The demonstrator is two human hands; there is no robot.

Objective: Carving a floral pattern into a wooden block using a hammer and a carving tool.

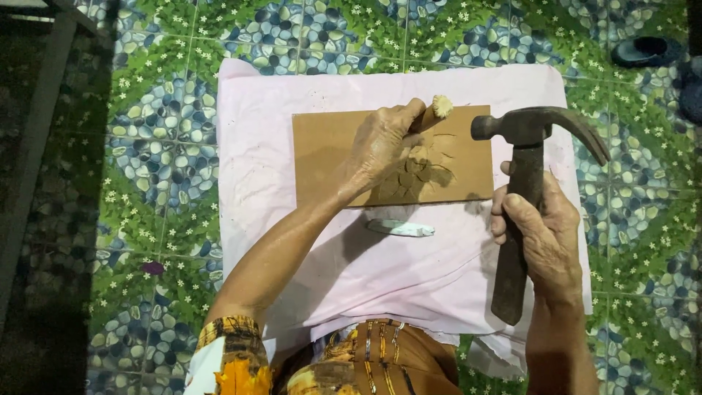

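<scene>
Head view, looking straight down. Left hand point(382, 146) is closed around a wooden chisel point(433, 113), held tilted with its frayed, mushroomed top end up and toward the hammer. The chisel's lower tip is hidden behind the hand, so I can't tell exactly where it meets the surface.

Right hand point(537, 223) is wrapped tight around the handle of a claw hammer point(523, 190). The dark metal head sits above the hand, striking face pointing left toward the chisel top, near it but apart. Claw curves off to the right. The handle's butt end sticks out below the fist.

Work piece is a brown rectangular board point(325, 153), lying flat. Carved lines and a leaf-like relief pattern show on it just beside and partly under the left hand.

Board rests on a pink cloth point(256, 183) spread over a tiled floor point(146, 124) with a green leaf and blue pebble print. A small pale stick-shaped tool point(401, 228) lies on the cloth just below the board's lower edge.

Dark sandal point(643, 51) sits on the floor at top right, well apart from the work.
</scene>
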